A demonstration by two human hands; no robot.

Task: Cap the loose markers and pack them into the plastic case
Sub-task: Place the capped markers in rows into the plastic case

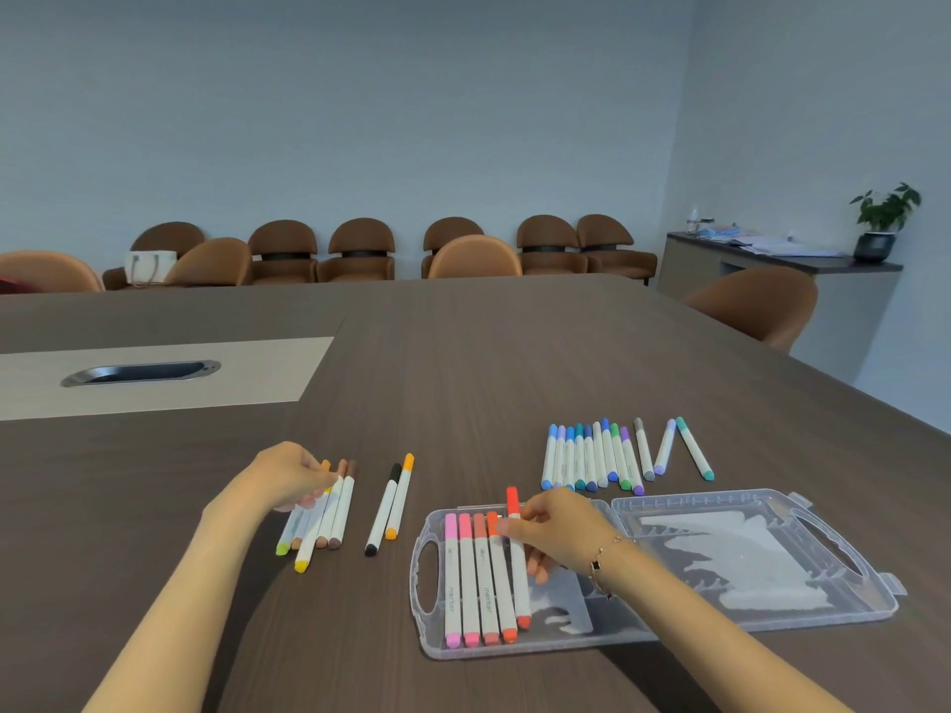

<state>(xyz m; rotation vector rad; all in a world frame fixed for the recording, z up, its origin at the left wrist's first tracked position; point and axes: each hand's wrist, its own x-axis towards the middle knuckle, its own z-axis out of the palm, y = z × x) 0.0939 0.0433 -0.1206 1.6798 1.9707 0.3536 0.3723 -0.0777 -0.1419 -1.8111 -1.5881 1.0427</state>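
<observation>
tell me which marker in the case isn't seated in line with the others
The red marker, rightmost in the case. The right hand holds it, and its top cap pokes past the case edge; the four pink-to-orange ones lie level.

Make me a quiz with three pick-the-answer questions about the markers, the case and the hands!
1. Where is the blue and green group of markers?
A. Inside the case
B. On the table beyond the case
C. Under the left hand

2. How many markers lie seated in the plastic case, not counting the red one being placed?
A. Four
B. Two
C. Nine

3. What is the right hand doing?
A. Resting flat on the table
B. Closing the lid
C. Holding the red marker at the case

Answers:
1. B, they lie on the table past the open case.
2. A, the pink-to-orange row has four.
3. C, its fingers pinch the red marker beside that row.
</observation>
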